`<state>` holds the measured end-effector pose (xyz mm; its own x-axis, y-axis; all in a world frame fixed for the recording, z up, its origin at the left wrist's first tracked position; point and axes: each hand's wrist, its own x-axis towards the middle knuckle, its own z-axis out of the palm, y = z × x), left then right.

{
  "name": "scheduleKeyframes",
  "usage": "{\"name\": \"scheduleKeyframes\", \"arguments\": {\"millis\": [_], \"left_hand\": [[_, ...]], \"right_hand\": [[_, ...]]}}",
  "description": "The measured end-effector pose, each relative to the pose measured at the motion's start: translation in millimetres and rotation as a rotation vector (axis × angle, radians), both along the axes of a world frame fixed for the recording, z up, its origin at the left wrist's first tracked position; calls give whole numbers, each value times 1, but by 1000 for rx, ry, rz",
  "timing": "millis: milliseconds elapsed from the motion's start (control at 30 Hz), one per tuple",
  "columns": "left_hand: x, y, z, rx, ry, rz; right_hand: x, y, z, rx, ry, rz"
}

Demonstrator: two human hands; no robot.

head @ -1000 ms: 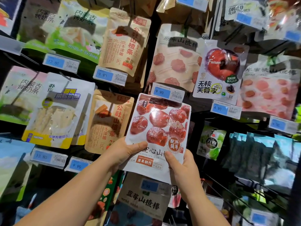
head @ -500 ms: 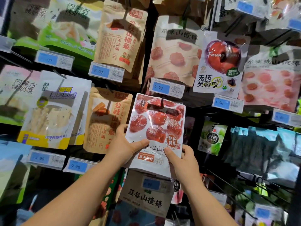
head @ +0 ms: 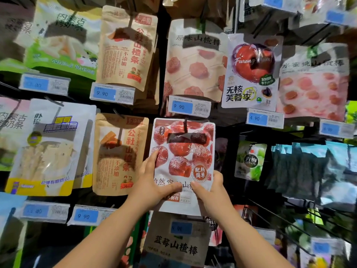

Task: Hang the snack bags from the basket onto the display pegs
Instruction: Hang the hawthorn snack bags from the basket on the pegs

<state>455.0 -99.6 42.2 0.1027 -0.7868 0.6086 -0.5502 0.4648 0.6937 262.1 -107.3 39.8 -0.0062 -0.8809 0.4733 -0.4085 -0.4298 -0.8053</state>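
Dark wire racking is filling the whole view, with packets hanging in rows and blue labels clipped at the peg ends. Directly below the 9.90 price tag (head: 189, 106), the snack bag (head: 183, 151) with red fruit printed on it is being held flat against the rack. The left hand (head: 152, 182) is gripping the bag's lower left edge, with the thumb lying across the front and a finger reaching up the side. The right hand (head: 210, 188) is pinching the lower right corner, thumb on the front.

Just under the price tag, a thin dark line that looks to be the peg (head: 185, 124) is crossing the bag's top edge. Whether the hanging hole is actually sitting over it cannot be told.

That is probably where the risk is lying. If both hands are letting go while the hole is only resting against the peg tip, the bag is likely dropping onto the blue-lettered packet (head: 175, 246) further below the price tag. Pushing upward too hard may be buckling the bag's top against the tag, and a sideways slip may be knocking the brown packet (head: 119, 151) down and left of it.
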Motion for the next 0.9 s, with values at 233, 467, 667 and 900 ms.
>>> {"name": "scheduleKeyframes", "arguments": {"millis": [233,467,667,900], "left_hand": [[-6,-18,-4,16,-10,33],[1,-34,-2,-17,49,51],[-1,-38,-4,-24,56,28],[-1,-48,-1,-26,4,94]], "right_hand": [[2,-13,-2,50,40,37],[7,-28,-5,10,39,70],[9,-30,-10,-88,-7,40],[12,-41,-7,-86,-26,28]]}}
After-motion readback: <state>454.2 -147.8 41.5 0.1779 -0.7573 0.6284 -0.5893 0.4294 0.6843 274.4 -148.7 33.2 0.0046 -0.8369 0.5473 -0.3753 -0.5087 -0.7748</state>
